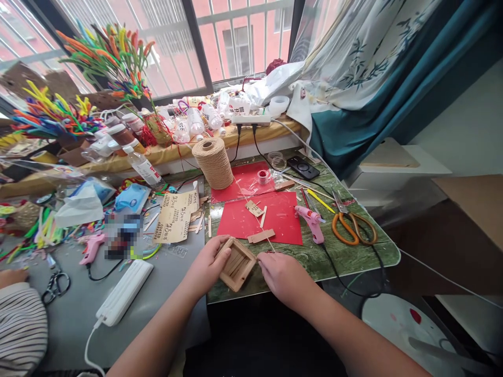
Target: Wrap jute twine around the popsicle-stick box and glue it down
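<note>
My left hand (207, 264) grips a small open wooden box (237, 263) by its left side, the thumb over the rim. The box is tilted, its hollow inside facing me. Close to its right corner, my right hand (285, 275) is closed in a pinch on thin twine (271, 243). That strand runs back over the red sheet (288, 220) toward the big twine spool (212, 163). A strip of brown sandpaper (261, 236) and a wooden stick (263, 217) lie just beyond my hands. The fingertips of my right hand are partly hidden.
A pink glue gun (312, 222) and orange-handled scissors (353, 229) lie on the right, a phone (303, 167) behind them. Left are sandpaper sheets (176, 217), a white power strip (124, 292), another glue gun (93, 248) and a co-worker's striped sleeve (21, 327).
</note>
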Demonstrator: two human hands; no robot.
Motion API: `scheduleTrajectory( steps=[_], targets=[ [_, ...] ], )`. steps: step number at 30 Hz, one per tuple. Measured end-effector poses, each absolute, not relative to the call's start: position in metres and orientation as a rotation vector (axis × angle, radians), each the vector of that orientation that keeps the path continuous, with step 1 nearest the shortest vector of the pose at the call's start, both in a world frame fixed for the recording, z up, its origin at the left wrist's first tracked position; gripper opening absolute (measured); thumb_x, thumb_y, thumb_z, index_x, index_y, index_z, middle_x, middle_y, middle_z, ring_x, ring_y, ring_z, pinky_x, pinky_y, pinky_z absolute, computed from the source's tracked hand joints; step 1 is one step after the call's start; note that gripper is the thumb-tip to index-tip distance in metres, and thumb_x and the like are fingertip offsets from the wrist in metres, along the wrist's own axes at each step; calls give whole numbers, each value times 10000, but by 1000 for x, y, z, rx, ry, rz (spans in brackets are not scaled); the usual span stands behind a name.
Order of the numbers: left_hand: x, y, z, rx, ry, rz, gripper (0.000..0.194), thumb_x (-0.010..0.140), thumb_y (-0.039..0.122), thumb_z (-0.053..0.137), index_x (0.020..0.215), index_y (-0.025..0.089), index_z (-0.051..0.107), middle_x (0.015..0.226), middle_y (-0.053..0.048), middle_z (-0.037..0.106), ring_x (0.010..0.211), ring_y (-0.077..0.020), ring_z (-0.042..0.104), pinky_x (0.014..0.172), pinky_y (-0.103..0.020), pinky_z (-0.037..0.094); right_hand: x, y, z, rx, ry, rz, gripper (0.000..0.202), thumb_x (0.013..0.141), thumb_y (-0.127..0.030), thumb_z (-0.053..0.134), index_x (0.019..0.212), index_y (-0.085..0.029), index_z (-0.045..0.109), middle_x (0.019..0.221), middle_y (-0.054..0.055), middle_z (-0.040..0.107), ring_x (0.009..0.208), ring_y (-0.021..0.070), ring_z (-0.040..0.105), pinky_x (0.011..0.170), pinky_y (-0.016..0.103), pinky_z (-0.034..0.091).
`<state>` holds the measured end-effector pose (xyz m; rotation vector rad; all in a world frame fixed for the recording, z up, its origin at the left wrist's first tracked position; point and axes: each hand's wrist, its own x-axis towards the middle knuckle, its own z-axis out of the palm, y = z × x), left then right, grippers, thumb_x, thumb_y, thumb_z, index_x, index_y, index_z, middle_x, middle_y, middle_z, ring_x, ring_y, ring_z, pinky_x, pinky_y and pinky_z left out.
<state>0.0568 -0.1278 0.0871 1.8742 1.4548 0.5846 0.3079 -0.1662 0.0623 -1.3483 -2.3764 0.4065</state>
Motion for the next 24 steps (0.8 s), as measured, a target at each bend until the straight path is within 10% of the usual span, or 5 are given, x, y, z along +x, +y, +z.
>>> scheduleTrajectory(
  steps=[19,24],
  targets=[
    [54,-117,68,1728,1396,489,497,1051,544,422,1344,206,640,1356,-127,692,1241,-328,643,1088,-498,492,303,-163,38,-1429,-1943,755,157,1049,-225,502,981,-211,643,841,42,759,721,203,722,659,279,477],
    [50,-114,70,1666,1357,441,493,1046,538,446,1411,238,588,1419,-101,661,1298,-312,622,1124,-482,475,298,-167,29,-1362,-1816,806,238,1046,-216,501,1264,-215,597,973,59,800,850,224,773,744,299,549]
  ],
)
